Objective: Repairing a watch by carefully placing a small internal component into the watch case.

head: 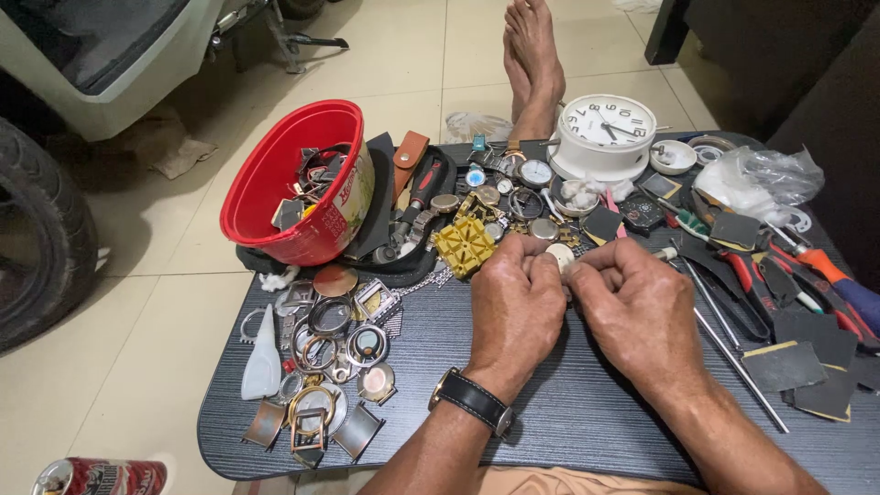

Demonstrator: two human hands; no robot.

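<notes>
My left hand (516, 302) and my right hand (637, 312) meet over the middle of the dark wood-grain table (550, 412). Between their fingertips they pinch a small pale round part (560, 254), mostly hidden by the fingers. A black-strapped wristwatch (472, 401) is on my left wrist. Just beyond the hands lies a yellow notched plastic block (464, 245) among watch faces and small metal pieces.
A red bucket (266, 183) of watch parts stands at the back left. Several watch cases and rings (325, 367) lie at the left, with a white squeeze bottle (262, 362). A white clock (606, 133), pliers and screwdrivers (807, 275) and sandpaper pieces (797, 362) fill the right. My feet (532, 55) rest beyond the table.
</notes>
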